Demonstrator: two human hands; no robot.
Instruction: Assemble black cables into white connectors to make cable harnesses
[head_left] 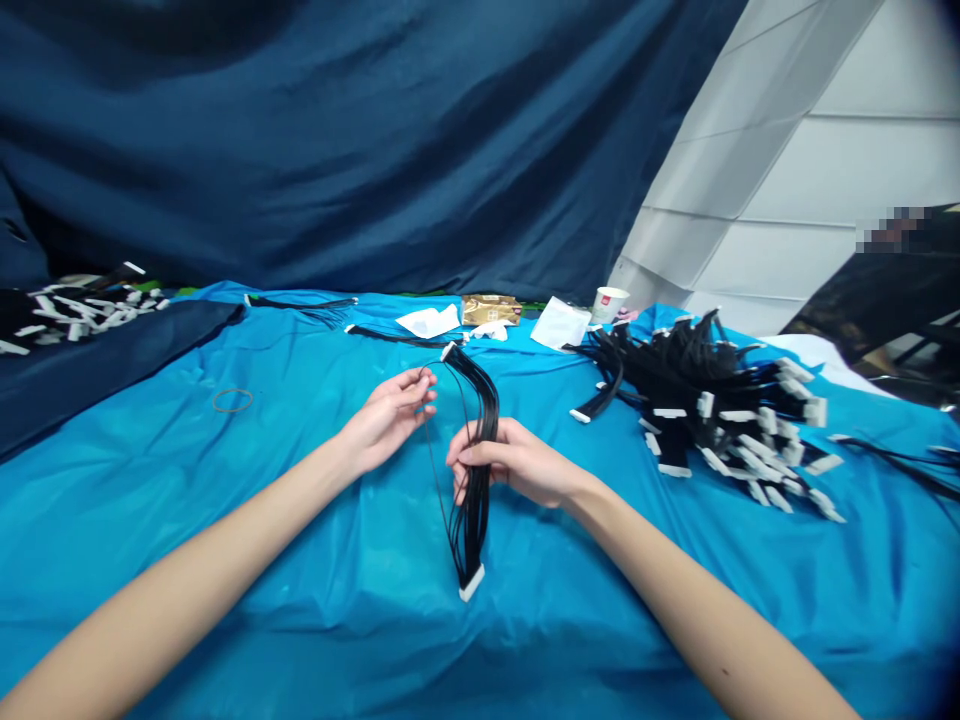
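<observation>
A black cable bundle [486,400] with a white connector at each end hangs curved near the middle of the view. My right hand [517,462] is closed around the middle of it, thumb and fingers wrapped on the wires. To the left, my left hand [396,412] pinches a single thin black wire that bows out from the bundle and runs down to its lower connector [472,583]. The upper connector [448,351] points up, between and beyond the hands.
Many black cables with white connectors [750,440] are heaped at the right, more connectors [82,308] at the far left. A rubber band [233,400] lies left on the blue sheet [300,560]. Behind are a gold packet [490,310], white papers [561,323] and a cup [610,304].
</observation>
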